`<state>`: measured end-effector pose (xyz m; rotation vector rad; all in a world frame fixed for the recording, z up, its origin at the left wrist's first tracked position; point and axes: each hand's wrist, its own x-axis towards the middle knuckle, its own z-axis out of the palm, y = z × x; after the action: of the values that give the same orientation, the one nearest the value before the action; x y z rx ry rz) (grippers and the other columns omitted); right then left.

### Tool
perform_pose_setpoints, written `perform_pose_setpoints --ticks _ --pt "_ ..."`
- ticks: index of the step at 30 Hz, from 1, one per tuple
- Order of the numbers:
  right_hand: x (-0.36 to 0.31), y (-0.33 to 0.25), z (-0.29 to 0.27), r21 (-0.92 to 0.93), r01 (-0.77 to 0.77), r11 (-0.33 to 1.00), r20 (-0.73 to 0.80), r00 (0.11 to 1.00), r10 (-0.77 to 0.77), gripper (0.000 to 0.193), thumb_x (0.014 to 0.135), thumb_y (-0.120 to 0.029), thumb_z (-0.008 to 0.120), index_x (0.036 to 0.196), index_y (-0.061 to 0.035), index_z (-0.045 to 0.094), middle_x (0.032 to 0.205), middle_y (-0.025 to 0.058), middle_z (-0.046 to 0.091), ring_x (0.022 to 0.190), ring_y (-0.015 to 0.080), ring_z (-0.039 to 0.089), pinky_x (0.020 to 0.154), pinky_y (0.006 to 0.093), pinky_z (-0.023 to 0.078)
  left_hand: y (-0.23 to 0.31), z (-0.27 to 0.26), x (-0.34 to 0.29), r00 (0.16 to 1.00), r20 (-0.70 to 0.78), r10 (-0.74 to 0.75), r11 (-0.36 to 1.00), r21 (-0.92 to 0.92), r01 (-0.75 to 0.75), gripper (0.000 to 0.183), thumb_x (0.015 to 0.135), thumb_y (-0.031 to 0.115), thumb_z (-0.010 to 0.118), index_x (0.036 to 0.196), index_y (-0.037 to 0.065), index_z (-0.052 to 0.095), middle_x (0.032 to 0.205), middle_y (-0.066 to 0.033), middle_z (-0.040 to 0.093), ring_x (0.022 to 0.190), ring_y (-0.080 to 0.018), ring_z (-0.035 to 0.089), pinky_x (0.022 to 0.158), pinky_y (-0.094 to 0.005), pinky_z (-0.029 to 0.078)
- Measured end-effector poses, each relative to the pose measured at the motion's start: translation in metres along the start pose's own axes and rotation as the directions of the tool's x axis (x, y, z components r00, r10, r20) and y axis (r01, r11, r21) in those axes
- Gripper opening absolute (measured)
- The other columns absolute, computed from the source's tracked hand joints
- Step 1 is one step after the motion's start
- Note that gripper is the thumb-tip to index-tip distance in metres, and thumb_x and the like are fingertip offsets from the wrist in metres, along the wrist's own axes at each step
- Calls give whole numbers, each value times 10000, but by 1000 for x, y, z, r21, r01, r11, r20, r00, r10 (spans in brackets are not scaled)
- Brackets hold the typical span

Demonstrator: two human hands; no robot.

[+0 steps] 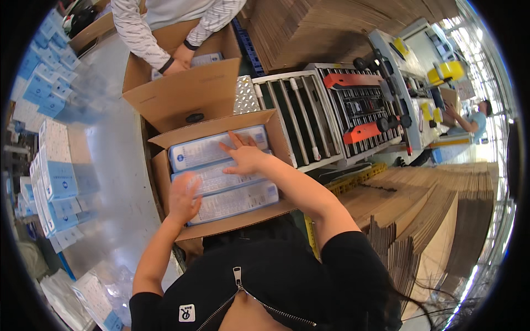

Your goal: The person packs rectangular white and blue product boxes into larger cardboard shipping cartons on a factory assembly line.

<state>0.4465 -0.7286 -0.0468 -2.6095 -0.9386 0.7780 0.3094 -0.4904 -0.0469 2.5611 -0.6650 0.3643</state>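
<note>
Packs [221,176] under both hands — boxed.

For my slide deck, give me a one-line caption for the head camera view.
Both hands, left hand and right hand, press flat on blue-and-white packs in an open cardboard box.

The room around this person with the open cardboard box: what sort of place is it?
Most likely a packing area in a factory or warehouse. Both hands press on blue-and-white packs in an open carton; a roller conveyor stands just beyond it, and stacks of flattened cardboard lie to the right.
</note>
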Motion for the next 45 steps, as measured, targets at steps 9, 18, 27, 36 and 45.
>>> perform_pose_setpoints --ticks 9,18,27,36,45 --pt "-116 75 -89 352 -364 862 -94 903 419 880 891 -543 437 1407 81 93 1197 305 496 1069 346 558 899 377 444 -22 99 -49 461 377 -803 -94 -845 526 607 979 379 352 1418 -9 192 1442 -146 277 1311 -250 300 1068 -340 247" --pt "-121 112 -23 605 -259 753 486 869 -92 1059 774 -551 643 1445 -4 33 1405 231 303 1262 300 383 962 392 385 0 -17 -26 730 377 -570 -94 -913 397 522 981 362 298 1304 -33 408 1284 -134 504 1182 -228 498 994 -359 392" --pt "-110 120 10 311 -532 788 -306 728 613 1190 595 -443 822 1450 -50 92 1406 265 293 1290 332 343 983 416 389 22 -7 187 990 95 103 987 -134 -89 427 753 162 631 1158 55 546 1198 -154 535 1088 -320 517 909 -440 420" --pt "-93 96 25 755 -544 366 -132 420 898 738 872 -366 541 1437 -58 179 1282 220 487 1170 337 493 956 385 399 -2 68 61 868 408 -283 959 101 265 638 877 290 545 1406 40 290 1466 -195 244 1373 -300 208 1119 -431 115" --pt "-49 256 -51 555 -389 735 -419 632 652 471 824 -366 577 1162 -43 524 994 179 632 912 348 608 756 439 495 73 194 125 510 166 -844 68 -910 410 619 967 283 443 1431 31 121 1438 -161 254 1256 -281 353 1028 -389 324"
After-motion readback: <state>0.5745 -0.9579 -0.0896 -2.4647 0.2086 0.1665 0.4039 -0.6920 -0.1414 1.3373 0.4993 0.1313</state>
